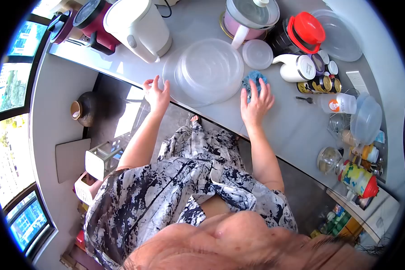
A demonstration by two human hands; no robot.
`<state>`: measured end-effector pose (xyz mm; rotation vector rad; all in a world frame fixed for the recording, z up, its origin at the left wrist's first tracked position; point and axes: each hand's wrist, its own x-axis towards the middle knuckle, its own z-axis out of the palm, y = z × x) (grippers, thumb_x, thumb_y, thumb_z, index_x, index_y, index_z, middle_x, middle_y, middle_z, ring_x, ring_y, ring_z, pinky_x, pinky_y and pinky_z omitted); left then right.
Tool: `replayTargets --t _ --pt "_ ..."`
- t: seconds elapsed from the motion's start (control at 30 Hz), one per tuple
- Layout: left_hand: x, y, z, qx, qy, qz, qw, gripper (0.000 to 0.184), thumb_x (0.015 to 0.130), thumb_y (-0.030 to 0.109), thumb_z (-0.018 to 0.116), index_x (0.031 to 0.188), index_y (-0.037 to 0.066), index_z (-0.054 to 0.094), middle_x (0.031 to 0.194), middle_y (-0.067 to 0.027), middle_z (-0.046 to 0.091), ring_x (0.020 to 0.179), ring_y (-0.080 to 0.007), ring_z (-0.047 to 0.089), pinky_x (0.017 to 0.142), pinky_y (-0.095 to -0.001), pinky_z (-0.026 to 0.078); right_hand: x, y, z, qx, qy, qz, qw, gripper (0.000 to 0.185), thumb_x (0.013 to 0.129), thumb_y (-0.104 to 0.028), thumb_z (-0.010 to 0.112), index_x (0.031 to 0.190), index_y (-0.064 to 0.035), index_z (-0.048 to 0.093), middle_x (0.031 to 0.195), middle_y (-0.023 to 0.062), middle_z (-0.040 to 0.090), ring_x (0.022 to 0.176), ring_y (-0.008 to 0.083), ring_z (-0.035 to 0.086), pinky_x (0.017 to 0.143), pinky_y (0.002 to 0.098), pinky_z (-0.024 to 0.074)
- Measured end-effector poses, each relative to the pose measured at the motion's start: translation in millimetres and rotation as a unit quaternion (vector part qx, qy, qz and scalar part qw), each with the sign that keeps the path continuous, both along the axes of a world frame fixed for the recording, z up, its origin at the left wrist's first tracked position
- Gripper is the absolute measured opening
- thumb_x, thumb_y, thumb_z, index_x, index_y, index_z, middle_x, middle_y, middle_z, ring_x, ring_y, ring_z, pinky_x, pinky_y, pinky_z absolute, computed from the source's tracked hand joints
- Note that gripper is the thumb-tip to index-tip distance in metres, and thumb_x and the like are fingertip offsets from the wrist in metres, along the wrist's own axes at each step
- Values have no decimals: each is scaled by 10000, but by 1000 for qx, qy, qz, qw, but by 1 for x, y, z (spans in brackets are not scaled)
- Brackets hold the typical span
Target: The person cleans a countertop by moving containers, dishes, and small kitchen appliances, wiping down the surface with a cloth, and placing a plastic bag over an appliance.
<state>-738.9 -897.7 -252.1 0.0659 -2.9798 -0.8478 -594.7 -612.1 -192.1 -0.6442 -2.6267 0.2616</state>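
A clear round plastic bowl or lid (211, 67) lies near the counter's front edge, apparently overlapping another clear round piece at its left. Beside its lower left rim, my left hand (157, 96) is raised with fingers apart and nothing in it. My right hand (257, 102) has its fingers stretched out at a crumpled blue cloth (255, 77), to the right of the clear plastic. Its fingertips overlap the cloth in view; whether they press on it I cannot tell. A small round translucent lid (258, 54) lies just beyond the cloth.
A white electric kettle (137, 29) and a dark red jug (96, 24) stand at the back left. A pink pot with a glass lid (251, 20) is at the back. To the right are a white handled bottle (297, 67), a red-lidded container (306, 31), cans and a fork (304, 99).
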Motion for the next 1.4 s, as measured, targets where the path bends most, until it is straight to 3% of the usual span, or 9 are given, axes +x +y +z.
replayTargets --t 0.17,0.23,0.37,0.5,0.73,0.97,1.07,1.17,1.4 --pt "-11 15 -6 118 -89 7 989 505 823 344 708 1208 44 576 1245 -177 463 1122 -323 517 937 -424 460 -54 -7 0 -442 96 70 889 650 937 -414 615 1409 -7 430 1412 234 432 1334 383 399 1131 452 291" --pt "-11 22 7 213 -167 25 962 546 829 353 706 1229 18 543 1246 -177 460 1138 -308 512 934 -415 465 -58 -21 -8 -435 100 78 891 711 940 -429 613 1447 0 358 1432 239 403 1343 381 390 1136 440 291" --pt "-14 25 27 614 -294 196 706 484 938 371 613 1272 40 498 1178 -172 595 1163 -293 563 999 -408 449 -52 -38 -13 -453 102 85 882 764 938 -432 618 1477 1 293 1452 239 377 1358 368 375 1137 436 292" --pt "-12 5 16 659 -394 27 640 623 992 551 459 1371 56 437 1316 -199 568 1199 -292 559 1039 -440 433 -42 -36 -17 -550 110 110 820 794 930 -404 640 1510 -21 257 1518 209 307 1425 320 287 1176 414 225" --pt "1 6 43 636 -387 -64 665 640 1021 536 381 1419 36 407 1339 -201 559 1133 -261 587 994 -404 462 -23 -36 9 -633 109 112 758 875 893 -375 693 1532 -46 193 1543 170 270 1450 270 229 1178 432 205" --pt "14 19 86 669 -305 -87 672 328 981 367 601 1042 54 675 1002 -35 698 961 -135 647 910 -335 505 19 -20 35 -808 132 83 568 896 905 -384 669 1561 -108 126 1532 146 314 1368 289 403 1111 458 351" --pt "11 34 97 663 -331 -121 661 479 1014 467 480 1141 34 639 1049 -55 688 985 -151 643 908 -351 508 35 -4 48 -832 168 100 519 869 924 -350 662 1560 -100 125 1517 153 334 1337 300 444 1084 462 388" --pt "21 50 84 620 -359 -161 679 631 1028 542 352 1252 -8 566 1161 -102 654 1104 -189 607 1004 -387 454 42 0 56 -756 122 57 640 843 936 -317 653 1560 -96 130 1513 139 333 1352 282 419 1084 450 388" --pt "56 95 102 596 -401 -167 676 821 958 694 325 1436 30 391 1344 -203 547 1130 -268 571 1004 -431 427 72 39 89 -768 131 26 626 874 903 -301 705 1546 -80 157 1513 128 330 1374 244 364 1104 441 357"
